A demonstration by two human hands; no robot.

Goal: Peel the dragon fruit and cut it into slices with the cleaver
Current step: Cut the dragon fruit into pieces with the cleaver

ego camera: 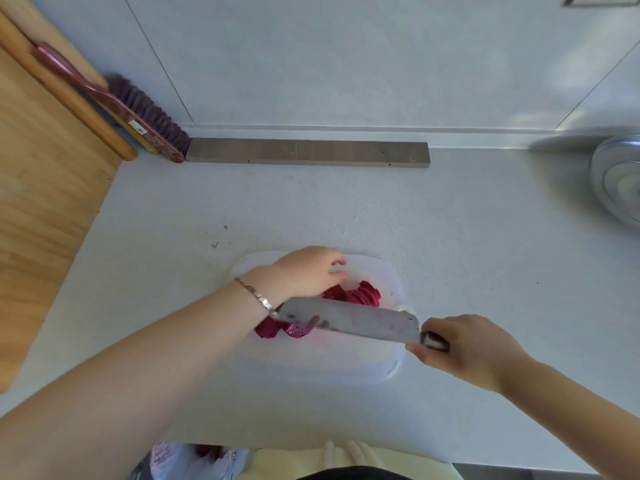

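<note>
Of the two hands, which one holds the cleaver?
The right hand: it grips the cleaver by its handle. The left hand, wearing a bracelet, holds no tool.

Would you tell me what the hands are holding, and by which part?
The right hand grips the grey steel cleaver by its dark handle. The left hand covers red dragon fruit flesh; its grip is hidden.

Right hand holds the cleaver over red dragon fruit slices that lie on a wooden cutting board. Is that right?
Not quite. The head view shows the dragon fruit slices on a white plastic cutting board, not a wooden one; the wooden board lies apart at the left. The right hand does hold the cleaver over them.
</note>
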